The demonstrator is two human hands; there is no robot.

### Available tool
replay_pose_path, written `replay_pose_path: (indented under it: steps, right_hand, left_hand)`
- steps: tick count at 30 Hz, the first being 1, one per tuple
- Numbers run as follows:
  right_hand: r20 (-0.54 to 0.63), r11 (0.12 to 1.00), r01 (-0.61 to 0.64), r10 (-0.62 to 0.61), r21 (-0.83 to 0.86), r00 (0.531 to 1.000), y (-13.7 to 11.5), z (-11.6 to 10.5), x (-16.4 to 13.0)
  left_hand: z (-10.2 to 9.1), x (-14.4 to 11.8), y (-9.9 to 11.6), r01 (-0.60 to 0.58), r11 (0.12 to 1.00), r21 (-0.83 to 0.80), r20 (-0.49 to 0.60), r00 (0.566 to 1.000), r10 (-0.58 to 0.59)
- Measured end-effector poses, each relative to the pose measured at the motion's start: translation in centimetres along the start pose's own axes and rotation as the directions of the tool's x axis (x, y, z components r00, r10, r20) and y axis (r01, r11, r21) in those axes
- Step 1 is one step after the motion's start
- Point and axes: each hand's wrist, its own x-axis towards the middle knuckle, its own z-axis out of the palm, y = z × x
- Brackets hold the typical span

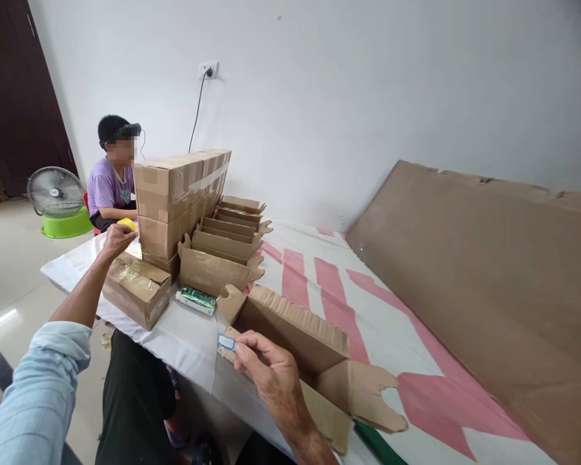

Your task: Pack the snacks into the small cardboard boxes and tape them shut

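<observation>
My right hand (274, 371) pinches a small white label (226, 341) with a blue border between thumb and finger. It is at the near edge of an open cardboard box (290, 323) whose flaps stand out. At the left, my left hand (119, 240) is closed just above a taped carton (136, 284). A small bright yellow thing (126, 223) shows at its fingertips; I cannot tell its kind or whether it is held. A green-and-white small box (196, 299) lies on the table between the two hands.
Taped cartons (174, 194) are stacked high behind my left hand, beside a row of open boxes (223, 248). A large cardboard sheet (484, 278) leans against the wall at right. Across the table (319, 278) sits a person (109, 177), near a fan (55, 192).
</observation>
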Motion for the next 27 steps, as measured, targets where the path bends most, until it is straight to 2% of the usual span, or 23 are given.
replay_pose_path:
  steps: [5, 11, 21, 25, 27]
  right_hand:
    - [0.015, 1.0, 0.009, -0.009, 0.021, 1.0, 0.4, 0.0, 0.1]
    - [0.007, 0.998, 0.046, -0.047, 0.031, 0.999, -0.3, 0.1, 0.1]
    - [-0.009, 0.996, 0.032, -0.032, 0.086, 0.999, -1.5, -0.1, 0.1]
    - [0.0, 0.994, 0.008, -0.008, 0.112, 1.0, -1.8, -0.2, 0.1]
    - [0.004, 0.99, -0.005, 0.004, 0.142, 1.0, -1.9, -0.2, 0.2]
  left_hand:
    - [0.1, 0.6, -0.4, -0.024, 1.0, 0.018, 0.006, 1.0, 0.024]
    - [0.2, 1.1, -0.1, -0.033, 0.999, 0.006, 0.049, 0.998, 0.033]
    - [0.4, 1.0, 1.6, 0.0, 1.0, 0.008, 0.079, 0.997, -0.001]
    - [-0.1, 0.9, 2.6, 0.038, 0.999, 0.03, 0.083, 0.996, -0.04]
    - [-0.5, 0.4, 3.7, 0.059, 0.997, 0.051, 0.052, 0.997, -0.061]
